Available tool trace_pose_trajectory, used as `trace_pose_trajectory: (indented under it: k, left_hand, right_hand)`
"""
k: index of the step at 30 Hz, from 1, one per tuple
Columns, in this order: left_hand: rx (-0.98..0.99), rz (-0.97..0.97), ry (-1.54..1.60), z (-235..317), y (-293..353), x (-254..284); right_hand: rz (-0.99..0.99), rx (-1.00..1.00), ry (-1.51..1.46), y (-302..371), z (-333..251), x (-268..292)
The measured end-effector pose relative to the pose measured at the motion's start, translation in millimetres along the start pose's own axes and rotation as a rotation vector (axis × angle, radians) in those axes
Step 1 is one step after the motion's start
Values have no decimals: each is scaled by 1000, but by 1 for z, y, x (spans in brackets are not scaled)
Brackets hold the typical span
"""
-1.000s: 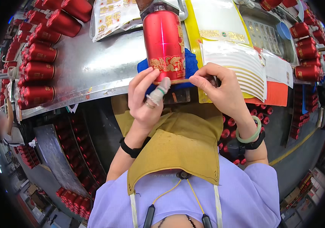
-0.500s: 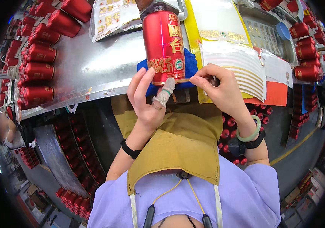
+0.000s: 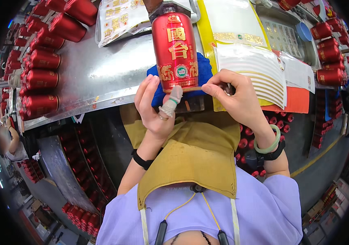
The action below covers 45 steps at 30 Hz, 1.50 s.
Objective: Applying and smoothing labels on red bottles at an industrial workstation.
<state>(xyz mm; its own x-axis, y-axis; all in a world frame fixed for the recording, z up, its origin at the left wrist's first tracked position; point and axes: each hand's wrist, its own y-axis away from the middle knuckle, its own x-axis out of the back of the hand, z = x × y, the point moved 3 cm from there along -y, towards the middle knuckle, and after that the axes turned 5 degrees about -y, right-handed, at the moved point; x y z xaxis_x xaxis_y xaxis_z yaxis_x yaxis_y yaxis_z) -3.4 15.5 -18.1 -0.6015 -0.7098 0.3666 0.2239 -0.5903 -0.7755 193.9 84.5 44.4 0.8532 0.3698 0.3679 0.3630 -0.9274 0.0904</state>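
A glossy red bottle (image 3: 173, 45) with gold decoration lies with its neck in a dark holder and its base toward me. Along the base edge runs a thin gold strip (image 3: 191, 88), its free end reaching to the right. My right hand (image 3: 233, 94) is closed in a pinch on that end. My left hand (image 3: 155, 104) has its fingers apart, with the covered index fingertip touching the strip at the bottle's base. The other fingers stand beside the bottle's left side. Beneath the bottle is a blue cloth (image 3: 205, 67).
Rows of red bottles (image 3: 40, 76) stand on the left of the metal table (image 3: 93, 77). Sheets of gold labels (image 3: 121, 18) lie at the back. White gold-edged strips (image 3: 250, 73) rest on a yellow folder (image 3: 207, 24) at right. A metal tray (image 3: 272, 18) sits beyond.
The bottle has turned about its long axis, bringing its gold front decoration to face up. My left hand has shifted slightly left; my right hand keeps its pinch on the strip.
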Motion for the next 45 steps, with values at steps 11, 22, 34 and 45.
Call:
trace_pose_trajectory:
  k: [11,22,34,45]
  left_hand:
    - [191,-66,274,-12,2,0]
    - [-221,-36,-110,10,-18,-1]
    - [-99,-55,-66,2,-7,1]
    - [46,-46,110,-4,-10,0]
  right_hand:
    - [-3,19,-22,-3,-1,-5]
    - [11,8,13,-3,7,2]
    - [-20,-23,-4,-3,3,-1]
    - [-6,18,-24,-4,-1,-5]
